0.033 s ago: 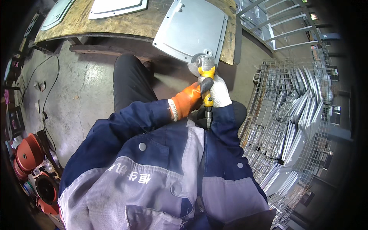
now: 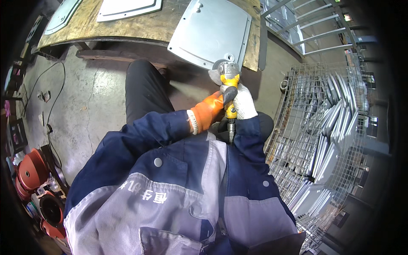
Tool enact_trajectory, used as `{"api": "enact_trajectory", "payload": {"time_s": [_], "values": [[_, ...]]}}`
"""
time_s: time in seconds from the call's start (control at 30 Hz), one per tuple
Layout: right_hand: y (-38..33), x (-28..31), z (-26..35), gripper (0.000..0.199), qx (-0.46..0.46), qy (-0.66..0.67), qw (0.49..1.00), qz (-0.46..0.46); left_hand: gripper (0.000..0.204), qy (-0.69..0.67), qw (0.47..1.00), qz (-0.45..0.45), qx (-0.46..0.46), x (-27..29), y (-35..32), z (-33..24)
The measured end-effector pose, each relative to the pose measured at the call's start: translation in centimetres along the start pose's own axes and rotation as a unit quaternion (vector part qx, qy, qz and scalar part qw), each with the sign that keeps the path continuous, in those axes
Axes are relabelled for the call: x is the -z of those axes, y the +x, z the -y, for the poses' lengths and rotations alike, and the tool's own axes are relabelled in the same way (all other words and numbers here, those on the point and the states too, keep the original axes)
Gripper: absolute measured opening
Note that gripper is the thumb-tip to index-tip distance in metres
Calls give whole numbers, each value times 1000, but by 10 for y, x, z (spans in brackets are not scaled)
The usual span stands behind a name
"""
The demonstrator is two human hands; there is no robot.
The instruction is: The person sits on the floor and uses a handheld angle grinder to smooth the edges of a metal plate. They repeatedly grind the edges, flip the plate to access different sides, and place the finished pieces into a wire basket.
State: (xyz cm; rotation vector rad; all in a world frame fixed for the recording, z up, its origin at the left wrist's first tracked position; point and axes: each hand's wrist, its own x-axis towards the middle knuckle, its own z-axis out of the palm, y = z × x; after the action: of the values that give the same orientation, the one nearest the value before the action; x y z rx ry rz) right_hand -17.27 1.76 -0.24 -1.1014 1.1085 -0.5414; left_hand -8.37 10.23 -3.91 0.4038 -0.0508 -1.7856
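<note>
A yellow angle grinder (image 2: 230, 80) with a metal head is held upright in front of my chest. My left hand (image 2: 206, 112), in an orange glove with a white cuff, is closed around its left side. My right hand (image 2: 244, 103), in a white knit glove, wraps the body from the right. A dark grey part covers the grinder between the gloves, and a metal coupling shows below. The grinding disc (image 2: 215, 77) sits at the near edge of a pale grey metal panel (image 2: 212, 32), by a round hole; whether it touches is unclear.
The panel lies on a wooden table (image 2: 140, 32), overhanging its near edge. Further pale panels (image 2: 127, 9) lie to the left. On the right stands a wire mesh basket (image 2: 293, 114) holding several stacked plates (image 2: 335, 127). Red-orange round parts (image 2: 33, 169) and a black cable (image 2: 50, 114) are at left.
</note>
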Motion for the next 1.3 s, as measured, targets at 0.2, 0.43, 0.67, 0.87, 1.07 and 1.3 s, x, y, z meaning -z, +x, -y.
{"api": "enact_trajectory", "payload": {"time_s": [0.2,0.43,0.67,0.87,1.07,1.3], "values": [[2,36,-4,19,-13,7,999,-48,65,336,941,-4,-32,-17,18,6],[-4,-12,12,29,44,14,998,35,74,410,891,-184,-60,-17,-5,-15],[35,-126,16,45,45,-346,929,123,47,95,957,-221,-161,30,-51,-71],[38,-144,-7,43,136,-430,888,90,45,-56,972,-148,-172,43,-57,-73],[7,-102,-1,41,111,-333,933,78,27,505,811,-135,-263,50,-52,-46],[-15,-32,-28,37,57,-162,985,36,32,422,878,-206,-93,21,-34,10]]}}
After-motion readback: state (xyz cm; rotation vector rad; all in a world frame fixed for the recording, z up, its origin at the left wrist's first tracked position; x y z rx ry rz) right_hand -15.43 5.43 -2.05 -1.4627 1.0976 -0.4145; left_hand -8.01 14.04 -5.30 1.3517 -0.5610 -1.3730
